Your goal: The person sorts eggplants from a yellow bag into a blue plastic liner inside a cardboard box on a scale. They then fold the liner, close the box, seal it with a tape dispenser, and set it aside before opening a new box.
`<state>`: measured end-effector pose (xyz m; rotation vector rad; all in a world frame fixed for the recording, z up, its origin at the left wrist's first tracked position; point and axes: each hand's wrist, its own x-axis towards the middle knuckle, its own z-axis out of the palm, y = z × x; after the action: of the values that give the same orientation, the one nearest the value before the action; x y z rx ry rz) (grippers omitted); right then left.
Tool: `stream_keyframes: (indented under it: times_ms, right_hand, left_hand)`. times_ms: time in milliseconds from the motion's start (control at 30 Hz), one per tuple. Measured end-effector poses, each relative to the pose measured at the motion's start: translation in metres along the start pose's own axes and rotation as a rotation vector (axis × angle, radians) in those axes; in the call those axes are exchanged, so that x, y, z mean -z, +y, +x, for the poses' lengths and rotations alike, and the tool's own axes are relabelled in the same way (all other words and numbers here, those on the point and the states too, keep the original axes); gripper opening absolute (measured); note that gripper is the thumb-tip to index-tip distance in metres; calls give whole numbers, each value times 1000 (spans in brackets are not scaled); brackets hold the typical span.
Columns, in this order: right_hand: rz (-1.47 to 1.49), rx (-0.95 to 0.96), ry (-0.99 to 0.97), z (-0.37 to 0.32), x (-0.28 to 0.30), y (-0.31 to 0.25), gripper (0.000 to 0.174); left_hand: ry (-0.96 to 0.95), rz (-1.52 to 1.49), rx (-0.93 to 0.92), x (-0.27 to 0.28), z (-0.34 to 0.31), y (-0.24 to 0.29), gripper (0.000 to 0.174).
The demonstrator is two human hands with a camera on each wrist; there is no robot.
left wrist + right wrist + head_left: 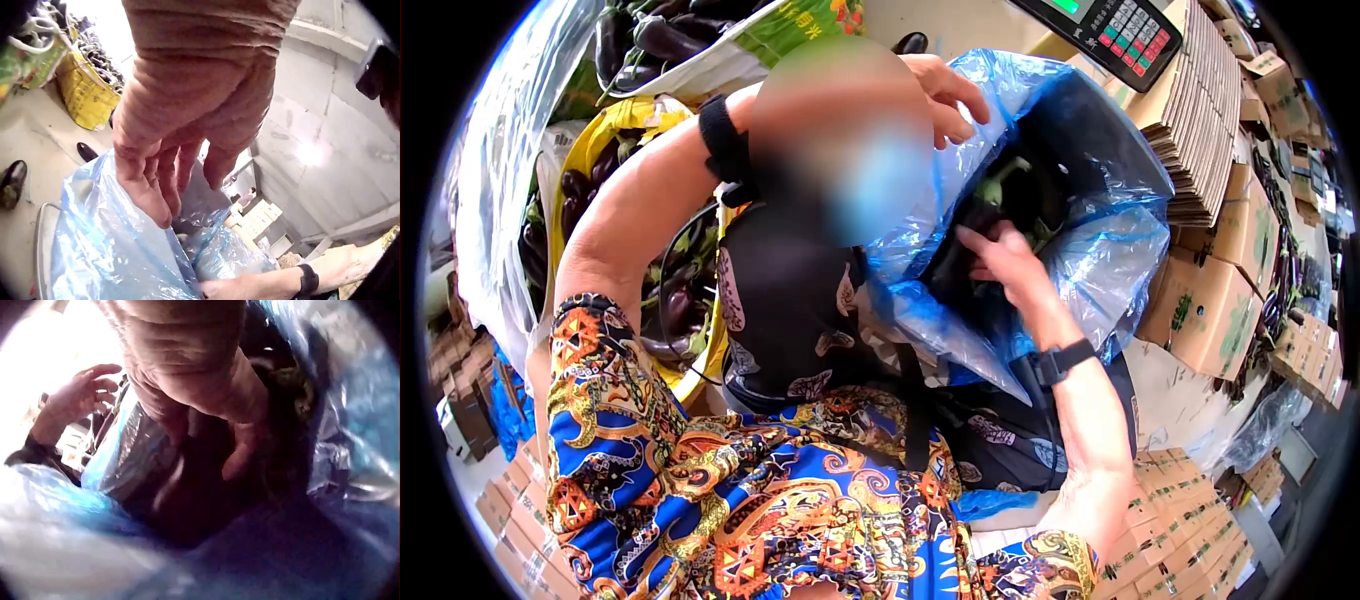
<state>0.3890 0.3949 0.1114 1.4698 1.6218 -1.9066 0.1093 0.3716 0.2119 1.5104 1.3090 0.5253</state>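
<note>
Right of centre in the head view, the blue bag (1105,245) gapes, a cardboard stack (1195,125) near its upper-right edge. Pale floor (1175,390) and boxes (1200,312) lie farther right. The left hand (190,119), fingers loosely spread, hangs by the bag's upper-left edge; inside, the right hand (1012,264) grips an eggplant (195,481).
</note>
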Motion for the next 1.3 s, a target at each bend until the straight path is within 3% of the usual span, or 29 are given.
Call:
stream_keyframes:
  times_ms: [300,533,567,733,800,833,967,1067,1100,1233,1300]
  right_hand:
    - [289,-45,-20,-14,-4,-9,81]
    - [-100,-59,409,-17,5,-10,93]
    - [-147,55,486,-6,3,3,93]
    - [-364,211,788,10,2,-18,87]
    - [-346,70,651,15,19,-30,80]
    - [-270,103,622,22,26,-23,74]
    - [191,107,100,21,55,-17,50]
    - [530,237,-245,9,53,-13,52]
    - [596,177,-331,11,49,-14,56]
    - [313,139,-68,9,19,-20,77]
    - [-4,87,132,29,16,-14,71]
  left_hand:
    - [145,-340,206,0,-68,-54,52]
    - [412,-592,290,-10,-106,-92,46]
    - [427,-585,324,-15,-108,-96,44]
    - [397,-598,343,-27,-128,-105,45]
    - [426,-628,380,-32,-133,-115,44]
    - [442,-638,400,-34,-135,-118,43]
    - [505,-689,447,-37,-155,-120,38]
    - [571,-808,435,-38,-173,-117,39]
    - [568,-852,382,-39,-177,-111,40]
    - [512,-857,333,-49,-197,-97,46]
    - [541,-932,303,-54,-211,-99,48]
